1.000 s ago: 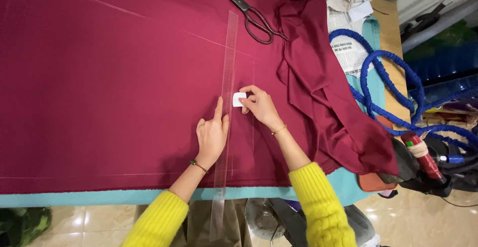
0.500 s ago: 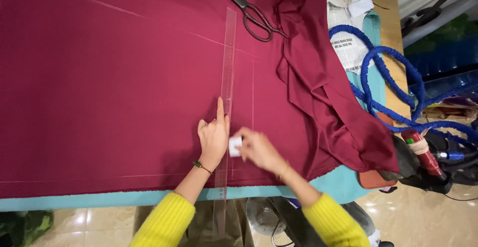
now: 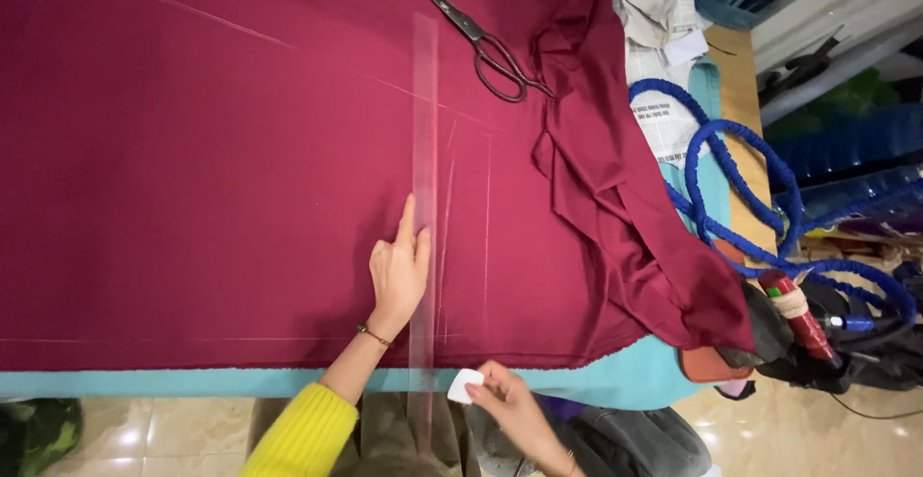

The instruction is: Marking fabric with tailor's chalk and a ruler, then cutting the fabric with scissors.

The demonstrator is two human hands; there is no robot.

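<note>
Chalk (image 3: 465, 385) lower now, pinched in right-hand grip (image 3: 500, 398)

**Right hand pulls back off the cloth**

Right hand (image 3: 500, 402) with white chalk piece (image 3: 465, 385) slid from mid-ruler, beside the left hand, down to the surface's near edge, now off the maroon fabric (image 3: 212, 169). New chalk line (image 3: 445, 237) beside the clear ruler (image 3: 424, 198).

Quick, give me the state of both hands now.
Left hand: open, flat on the clear ruler.
Right hand: closed, pinching white tailor's chalk.
</note>
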